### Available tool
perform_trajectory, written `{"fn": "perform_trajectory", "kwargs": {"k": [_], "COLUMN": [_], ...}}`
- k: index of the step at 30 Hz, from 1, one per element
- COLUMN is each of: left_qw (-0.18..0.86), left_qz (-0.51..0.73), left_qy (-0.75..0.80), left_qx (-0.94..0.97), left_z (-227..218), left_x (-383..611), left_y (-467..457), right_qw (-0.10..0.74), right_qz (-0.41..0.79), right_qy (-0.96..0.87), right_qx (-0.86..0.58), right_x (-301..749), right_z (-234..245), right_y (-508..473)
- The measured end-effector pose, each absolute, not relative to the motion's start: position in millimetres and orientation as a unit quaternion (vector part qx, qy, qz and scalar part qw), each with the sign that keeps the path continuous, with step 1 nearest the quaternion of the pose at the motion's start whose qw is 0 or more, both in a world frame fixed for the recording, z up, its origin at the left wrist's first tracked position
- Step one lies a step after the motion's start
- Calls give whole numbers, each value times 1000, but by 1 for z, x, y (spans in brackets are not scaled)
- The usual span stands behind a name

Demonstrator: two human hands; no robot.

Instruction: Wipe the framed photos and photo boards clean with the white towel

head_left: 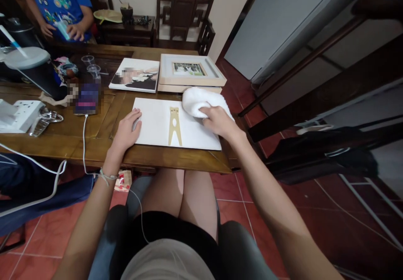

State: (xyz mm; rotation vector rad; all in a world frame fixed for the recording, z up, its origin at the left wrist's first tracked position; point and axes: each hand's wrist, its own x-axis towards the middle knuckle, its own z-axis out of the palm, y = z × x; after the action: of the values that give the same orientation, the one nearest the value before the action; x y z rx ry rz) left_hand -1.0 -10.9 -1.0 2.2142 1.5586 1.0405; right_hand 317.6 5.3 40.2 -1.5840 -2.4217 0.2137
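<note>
A flat white panel (151, 122), which looks like the back of a picture frame, lies on the wooden table in front of me. A gold-coloured stand leg (175, 124) with an oval hole runs down its middle. My left hand (127, 129) rests at the panel's left edge, fingers stretched out, steadying nothing else. Bunched in my right hand (218, 121) is a white cloth (197, 100), fluffy like a towel, pressed on the panel's upper right part. The cloth covers that corner.
Behind the panel are a printed picture (137, 74) and a light wooden photo frame (192, 71) on a stack. To the left are a phone (86, 98) on a cable, a power strip (22, 114) and a lidded cup (37, 70). Another person (63, 7) is across the table.
</note>
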Motion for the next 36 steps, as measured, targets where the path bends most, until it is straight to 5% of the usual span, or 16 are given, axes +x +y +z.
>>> {"fn": "perform_trajectory", "kwargs": {"k": [14, 25, 36], "left_qw": [115, 116, 116], "left_qz": [367, 360, 360], "left_qy": [527, 529, 525], "left_qx": [758, 760, 762], "left_z": [-4, -2, -4], "left_x": [0, -2, 0], "left_y": [-10, -11, -10], "right_qw": [93, 155, 106], "right_qz": [99, 96, 164], "right_qy": [-869, -772, -897], "right_qx": [-476, -609, -397], "right_x": [315, 253, 254], "right_z": [55, 43, 58], "right_y": [-126, -3, -120]}}
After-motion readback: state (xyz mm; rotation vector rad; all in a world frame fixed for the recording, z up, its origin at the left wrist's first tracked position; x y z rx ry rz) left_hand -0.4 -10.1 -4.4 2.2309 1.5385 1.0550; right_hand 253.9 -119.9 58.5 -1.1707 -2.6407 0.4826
